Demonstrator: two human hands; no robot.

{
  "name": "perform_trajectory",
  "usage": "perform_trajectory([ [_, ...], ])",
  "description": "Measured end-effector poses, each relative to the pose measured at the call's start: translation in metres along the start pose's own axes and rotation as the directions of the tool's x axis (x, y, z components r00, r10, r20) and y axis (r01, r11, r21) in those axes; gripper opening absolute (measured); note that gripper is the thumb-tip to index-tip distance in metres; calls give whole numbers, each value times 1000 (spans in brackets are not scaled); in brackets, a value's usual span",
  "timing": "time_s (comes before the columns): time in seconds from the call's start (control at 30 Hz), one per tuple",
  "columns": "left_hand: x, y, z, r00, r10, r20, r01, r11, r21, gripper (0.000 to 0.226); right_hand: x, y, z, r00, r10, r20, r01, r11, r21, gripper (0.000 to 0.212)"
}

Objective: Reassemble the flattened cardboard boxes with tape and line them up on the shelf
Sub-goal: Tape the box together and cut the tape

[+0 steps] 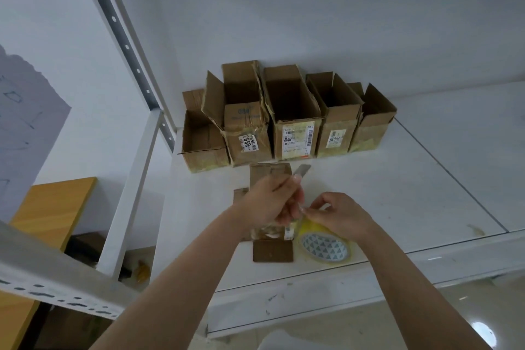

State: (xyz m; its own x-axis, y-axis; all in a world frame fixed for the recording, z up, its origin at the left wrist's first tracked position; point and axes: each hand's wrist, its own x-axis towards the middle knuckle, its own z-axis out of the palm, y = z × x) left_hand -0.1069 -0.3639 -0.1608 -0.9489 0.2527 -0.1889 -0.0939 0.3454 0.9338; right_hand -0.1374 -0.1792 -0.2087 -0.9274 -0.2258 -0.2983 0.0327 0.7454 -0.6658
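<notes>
**Tape strip held over a flat box at the shelf's front edge**

Five opened boxes stand in a row against the back wall of the white shelf (426,179), toward its left end. From the left: a low box (203,148) with its flap lying out; a taller box (245,128) with a torn label; the middle box (297,125) with a white shipping label; a fourth box (336,125) with a narrow label; and the end box (372,125), turned slightly. All touch or nearly touch their neighbours, tops open.

In front of the row, running toward the front edge, lies a flattened box (271,250), mostly hidden under the hands. Its far flap shows just before the row, its near flap just short of the front edge.

The left hand (270,202) is over the flat box, fingers curled round a knife (301,172) whose blade points up and away toward the row. The right hand (341,214) is just beside it, thumb and fingers pinching the end of a clear strip drawn from the tape roll (325,246). The roll lies on the shelf, touching the right side of the flat box, near the front edge. Whether the blade meets the strip cannot be told.

Left of the shelf's post (127,193), a wooden board (54,207) leans lower down.
</notes>
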Motion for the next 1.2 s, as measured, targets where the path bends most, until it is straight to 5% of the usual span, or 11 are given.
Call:
perform_trajectory([
  [0.13,12,-14,4,992,-116,-44,115,993,-38,48,-9,5,-9,987,-30,159,-28,936,351,46],
  [0.2,14,-20,4,993,-84,-78,82,996,-22,46,-15,11,-13,961,-99,259,-25,899,436,32],
  [0.37,11,-20,8,992,-5,-128,16,996,90,43,-13,17,-28,969,-149,196,57,910,410,16],
  [0.57,8,-21,4,991,5,-134,15,988,153,42,3,13,-33,994,-62,93,70,993,-93,27],
  [0.73,6,-7,0,984,-153,89,130,965,227,41,-3,19,-41,980,-135,148,108,979,174,7],
  [1.0,21,28,20,916,-385,115,221,720,658,34,-11,21,-30,994,-109,2,108,985,136,11],
  [1.2,29,35,41,935,-354,12,120,350,929,33,-19,17,-21,986,-71,-151,67,997,-27,16],
])
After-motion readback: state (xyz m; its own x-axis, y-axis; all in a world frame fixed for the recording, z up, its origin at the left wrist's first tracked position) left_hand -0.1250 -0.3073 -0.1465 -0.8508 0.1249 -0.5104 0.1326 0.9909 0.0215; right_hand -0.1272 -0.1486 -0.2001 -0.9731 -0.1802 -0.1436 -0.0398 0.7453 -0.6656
